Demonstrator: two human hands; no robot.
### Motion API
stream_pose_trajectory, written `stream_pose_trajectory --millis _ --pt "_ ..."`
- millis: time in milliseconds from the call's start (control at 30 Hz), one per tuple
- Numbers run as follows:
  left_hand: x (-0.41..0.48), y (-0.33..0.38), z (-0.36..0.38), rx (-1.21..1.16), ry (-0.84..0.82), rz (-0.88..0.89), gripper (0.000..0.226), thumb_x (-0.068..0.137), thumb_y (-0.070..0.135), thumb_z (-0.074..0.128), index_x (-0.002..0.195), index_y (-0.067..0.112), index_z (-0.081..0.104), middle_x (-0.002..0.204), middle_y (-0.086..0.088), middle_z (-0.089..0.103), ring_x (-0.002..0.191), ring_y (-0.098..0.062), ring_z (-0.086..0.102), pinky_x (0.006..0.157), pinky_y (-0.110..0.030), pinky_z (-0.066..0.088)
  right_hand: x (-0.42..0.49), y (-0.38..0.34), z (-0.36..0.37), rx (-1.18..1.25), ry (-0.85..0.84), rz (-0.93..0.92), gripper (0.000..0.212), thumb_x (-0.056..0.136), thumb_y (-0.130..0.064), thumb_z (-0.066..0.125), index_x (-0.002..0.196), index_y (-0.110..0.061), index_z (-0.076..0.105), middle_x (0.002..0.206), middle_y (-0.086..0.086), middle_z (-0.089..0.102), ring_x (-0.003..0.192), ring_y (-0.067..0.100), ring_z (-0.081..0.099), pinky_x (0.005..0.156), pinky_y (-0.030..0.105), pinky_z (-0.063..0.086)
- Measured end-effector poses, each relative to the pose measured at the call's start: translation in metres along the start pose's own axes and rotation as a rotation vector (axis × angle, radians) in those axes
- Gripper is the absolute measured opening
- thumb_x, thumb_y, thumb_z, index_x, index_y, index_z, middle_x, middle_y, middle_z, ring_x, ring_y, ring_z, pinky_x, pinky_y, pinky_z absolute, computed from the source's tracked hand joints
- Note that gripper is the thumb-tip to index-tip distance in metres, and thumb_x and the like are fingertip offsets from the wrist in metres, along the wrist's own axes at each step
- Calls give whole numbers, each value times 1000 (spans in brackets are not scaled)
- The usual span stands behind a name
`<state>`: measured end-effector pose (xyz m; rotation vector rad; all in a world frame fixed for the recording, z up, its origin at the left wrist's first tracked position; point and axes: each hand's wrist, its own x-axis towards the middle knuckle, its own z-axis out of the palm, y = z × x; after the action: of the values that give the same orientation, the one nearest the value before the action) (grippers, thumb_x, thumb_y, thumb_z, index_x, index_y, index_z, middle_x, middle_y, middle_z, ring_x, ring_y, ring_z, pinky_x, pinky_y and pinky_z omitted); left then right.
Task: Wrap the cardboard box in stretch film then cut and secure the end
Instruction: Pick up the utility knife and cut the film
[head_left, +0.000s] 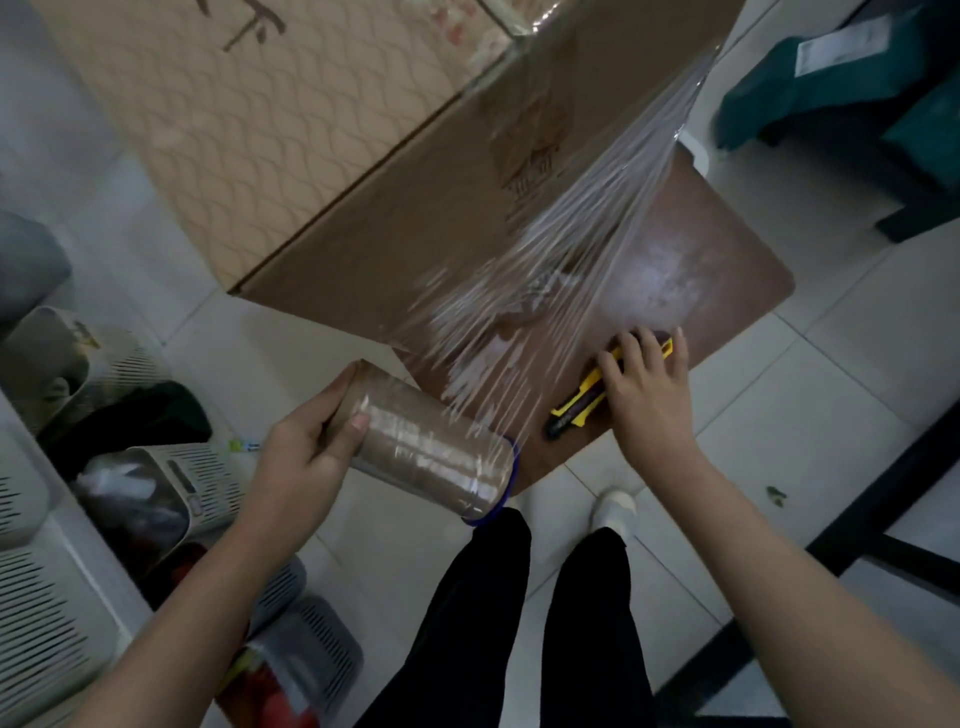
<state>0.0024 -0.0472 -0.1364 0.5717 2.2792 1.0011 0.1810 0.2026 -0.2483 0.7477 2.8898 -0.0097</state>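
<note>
The cardboard box stands on a brown desk and fills the frame from 11 to 1 o'clock, its near corner pointing toward 7 o'clock. A sheet of stretch film runs taut from the box's right edge, at 1 o'clock, down across its front face to the film roll just below centre, gathering into streaks and wrinkles as it narrows.

The left hand is closed around the cardboard core at the roll's left end, thumb lying on top of the wound film, holding the roll tilted with its blue-rimmed far end lower, toward 5 o'clock.

The right hand rests at 4 o'clock of centre on the desk's near edge, fingers spread and curling over a yellow and black utility knife that lies flat on the desk; whether the fingers already grip it cannot be told. The knife's dark tip points toward 7 o'clock, just beside the film's lower edge.

Slatted plastic baskets sit on the tiled floor at 8 o'clock. The person's dark trousers and a white shoe show at 6 o'clock.
</note>
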Motion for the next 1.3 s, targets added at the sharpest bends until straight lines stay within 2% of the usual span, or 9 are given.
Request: stream_pose_trajectory --millis 100,233,300,400,500,567,800,1067,1300 --pt "-1 6 1 31 11 3 42 88 28 54 113 61 51 107 50 53 107 22 47 86 -5 41 9 8 -13 27 2 5 16 76 0 66 91 -1 61 89 22 62 84 39 61 89 48 50" --pt "0 11 1 38 16 -25 41 87 27 53 101 65 54 94 48 58 93 22 53 79 -19 45 1 24 -19 275 -294 201 26 83 -11 58 106 -5 47 94 16 63 85 40 60 58 38 35" --pt "0 11 1 34 19 -31 45 88 24 54 100 67 52 96 47 58 95 21 53 80 -20 42 -16 32 -21 549 -338 328 24 86 -14 59 106 -6 47 86 17 67 75 39 63 56 40 43" --pt "-1 11 3 27 25 -48 46 89 23 55 101 67 52 97 46 58 96 20 53 80 -21 43 -44 33 -28 1296 -374 603 16 92 -17 60 100 -4 54 78 16 65 54 24 62 58 40 53" --pt "-1 12 5 20 36 -66 39 84 30 53 98 66 54 92 44 60 90 19 54 78 -26 45 -70 23 -32 1824 -366 793 17 98 -10 48 105 3 56 83 15 62 62 18 62 65 29 60" --pt "-1 11 5 11 53 -61 42 84 29 53 105 66 52 94 44 60 94 21 53 82 -27 45 -79 19 -36 2004 -358 836 18 96 -6 47 107 3 59 88 10 67 72 19 67 70 26 60" --pt "-3 6 7 7 70 -29 48 90 12 58 124 43 47 109 33 56 102 21 50 88 -21 41 -85 3 -46 2177 -314 722 29 79 -9 57 105 3 62 88 8 69 73 16 66 70 24 57" --pt "-4 3 9 20 93 -32 46 90 13 58 130 32 47 112 25 58 107 4 54 92 -25 42 -97 -8 -48 2018 -178 888 43 78 -46 58 84 -4 65 55 5 62 43 14 54 42 23 49" --pt "-2 4 6 -9 59 -66 42 93 12 54 131 28 50 116 24 59 109 5 55 92 -21 43 -108 -22 -63 1877 -127 644 36 84 -44 59 80 -8 55 62 11 68 46 19 62 46 23 50"
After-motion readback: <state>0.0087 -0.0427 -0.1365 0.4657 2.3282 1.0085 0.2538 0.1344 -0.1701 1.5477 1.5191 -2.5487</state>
